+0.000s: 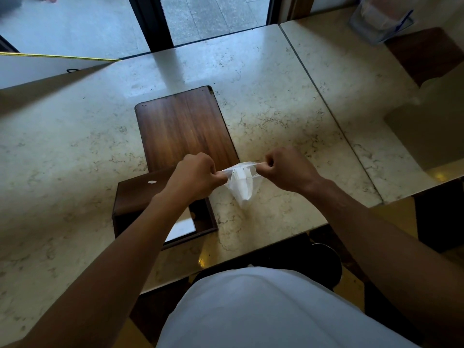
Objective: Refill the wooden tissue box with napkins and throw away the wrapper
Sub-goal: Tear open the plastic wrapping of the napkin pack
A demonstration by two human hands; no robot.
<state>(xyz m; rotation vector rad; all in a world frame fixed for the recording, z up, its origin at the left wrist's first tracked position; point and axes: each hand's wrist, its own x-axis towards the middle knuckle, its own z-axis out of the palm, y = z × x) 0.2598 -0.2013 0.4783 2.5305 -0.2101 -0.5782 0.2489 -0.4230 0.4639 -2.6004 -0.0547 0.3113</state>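
Observation:
Both hands hold a clear plastic wrapper with white napkins inside, just above the marble table. My left hand pinches the wrapper's top left edge and my right hand pinches its top right edge, so the top is stretched between them. The dark wooden tissue box lies open on the table under my left forearm, with something pale showing inside at its near end. Its flat wooden lid lies on the table just beyond the box.
The marble table has its near edge close to my body. A second marble table adjoins on the right, with a clear plastic holder at its far end. A white board lies at the far left. Glass doors stand behind.

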